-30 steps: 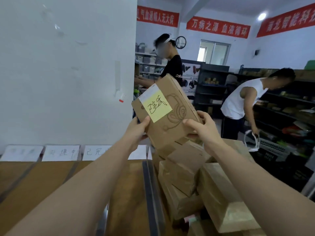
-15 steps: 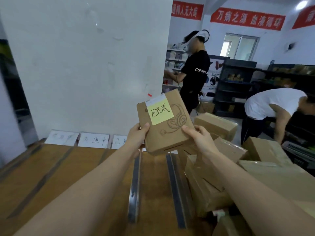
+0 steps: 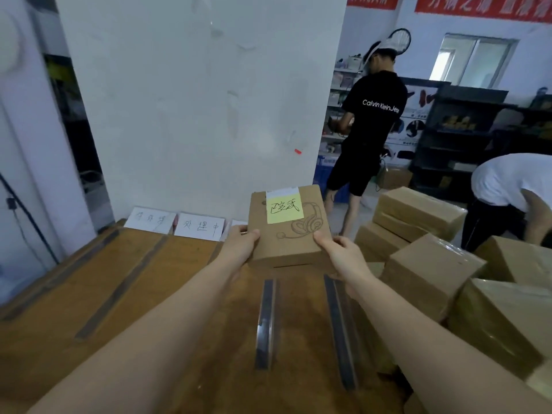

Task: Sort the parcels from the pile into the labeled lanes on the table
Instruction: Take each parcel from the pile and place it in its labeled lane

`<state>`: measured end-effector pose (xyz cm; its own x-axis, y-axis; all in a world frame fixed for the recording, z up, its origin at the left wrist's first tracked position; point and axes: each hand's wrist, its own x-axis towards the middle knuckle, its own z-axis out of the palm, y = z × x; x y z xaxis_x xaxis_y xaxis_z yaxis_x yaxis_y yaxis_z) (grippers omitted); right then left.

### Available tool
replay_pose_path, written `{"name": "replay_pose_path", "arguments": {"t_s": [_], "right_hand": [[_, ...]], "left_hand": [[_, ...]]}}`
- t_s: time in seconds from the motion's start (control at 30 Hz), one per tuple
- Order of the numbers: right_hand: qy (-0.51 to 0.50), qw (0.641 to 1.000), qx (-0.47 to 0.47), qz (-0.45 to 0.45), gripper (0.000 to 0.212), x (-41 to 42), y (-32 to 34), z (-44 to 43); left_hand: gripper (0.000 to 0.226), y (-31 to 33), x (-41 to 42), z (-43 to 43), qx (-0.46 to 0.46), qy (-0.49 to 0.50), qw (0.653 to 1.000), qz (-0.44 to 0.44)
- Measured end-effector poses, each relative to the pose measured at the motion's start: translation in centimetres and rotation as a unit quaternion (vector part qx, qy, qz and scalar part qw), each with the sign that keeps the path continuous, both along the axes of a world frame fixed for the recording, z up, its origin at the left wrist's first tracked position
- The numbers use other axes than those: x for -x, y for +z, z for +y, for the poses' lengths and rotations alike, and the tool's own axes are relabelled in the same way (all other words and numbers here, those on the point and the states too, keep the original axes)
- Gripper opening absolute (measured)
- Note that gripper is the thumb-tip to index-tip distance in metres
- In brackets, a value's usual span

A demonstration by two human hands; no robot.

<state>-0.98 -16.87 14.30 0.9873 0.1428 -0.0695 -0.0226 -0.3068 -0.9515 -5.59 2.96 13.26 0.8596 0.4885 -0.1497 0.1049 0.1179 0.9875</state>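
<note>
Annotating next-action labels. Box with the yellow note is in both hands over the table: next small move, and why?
Probably lower the box onto the table between the two dark strips, then let go. Left hand and right hand grip its sides over that lane's far end. That lane's card is mostly hidden behind the box, so I can't confirm the match.
</note>
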Motion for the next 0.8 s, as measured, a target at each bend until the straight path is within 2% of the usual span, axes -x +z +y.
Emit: {"name": "replay_pose_path", "arguments": {"t_s": [0.07,0.2,0.4,0.63,0.8], "right_hand": [[0.010,1.000,0.001,0.008,0.068,-0.4,-0.4,0.6],[0.051,0.998,0.005,0.036,0.059,-1.2,-1.5,1.6],[0.077,0.995,0.028,0.052,0.060,-2.8,-3.1,3.9],[0.080,0.994,0.042,0.070,0.043,-5.7,-5.0,7.2],[0.059,0.994,0.047,0.077,0.036,-7.5,-6.6,10.4]], "left_hand": [[0.013,-0.3,0.1,0.4,-0.017,0.009,1.000,-0.002],[0.031,-1.2,0.4,1.5,-0.079,0.029,0.996,0.007],[0.042,-2.1,0.1,3.3,-0.145,0.038,0.987,0.052],[0.041,-4.2,-3.2,7.0,-0.177,0.040,0.979,0.091],[0.030,-6.6,-6.5,9.9,-0.215,0.060,0.964,0.142]]}}
